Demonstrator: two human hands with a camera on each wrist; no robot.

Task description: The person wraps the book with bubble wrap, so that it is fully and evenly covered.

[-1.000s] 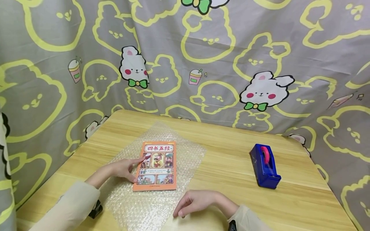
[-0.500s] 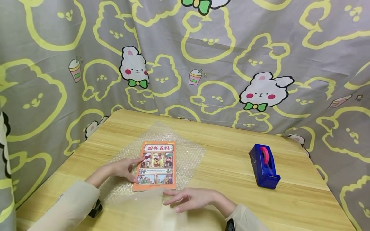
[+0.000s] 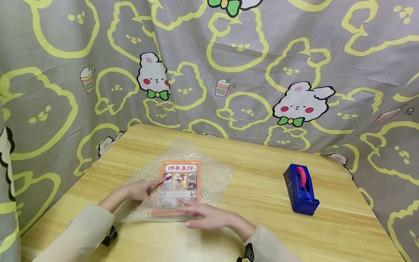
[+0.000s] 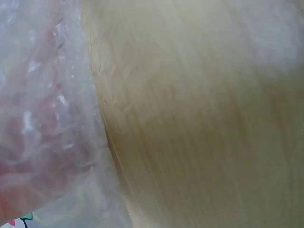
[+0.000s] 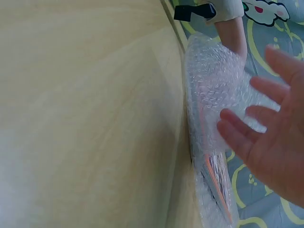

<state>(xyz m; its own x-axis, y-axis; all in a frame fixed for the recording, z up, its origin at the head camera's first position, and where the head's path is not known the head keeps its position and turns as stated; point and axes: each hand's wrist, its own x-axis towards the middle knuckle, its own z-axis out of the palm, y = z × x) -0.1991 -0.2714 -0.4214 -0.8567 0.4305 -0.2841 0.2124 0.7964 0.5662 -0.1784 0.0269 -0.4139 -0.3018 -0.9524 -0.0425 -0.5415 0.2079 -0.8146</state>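
Observation:
A comic-style book (image 3: 181, 168) with an orange border lies on a sheet of bubble wrap (image 3: 216, 173). The near corner of the sheet is folded up over the book's lower half, blurring its pictures. At the book's left edge rests my left hand (image 3: 139, 190), index finger on the cover. The flap partly covers that hand, and pinkish skin shows through the bubble wrap (image 4: 33, 123) in the left wrist view. My right hand (image 3: 209, 216), fingers extended and spread, lies over the flap at the book's lower right. The right wrist view shows the book's page edges (image 5: 219, 183) under the wrap.
A blue tape dispenser (image 3: 301, 191) with a pink-cored roll stands on the right of the wooden table (image 3: 255, 174). Behind and beside the table hangs a grey curtain (image 3: 193, 47) with yellow cartoon outlines.
The wrap's near corner has come up from the table and over the book's lower half. My right hand moved left and away from me with it; the left hand stayed put.

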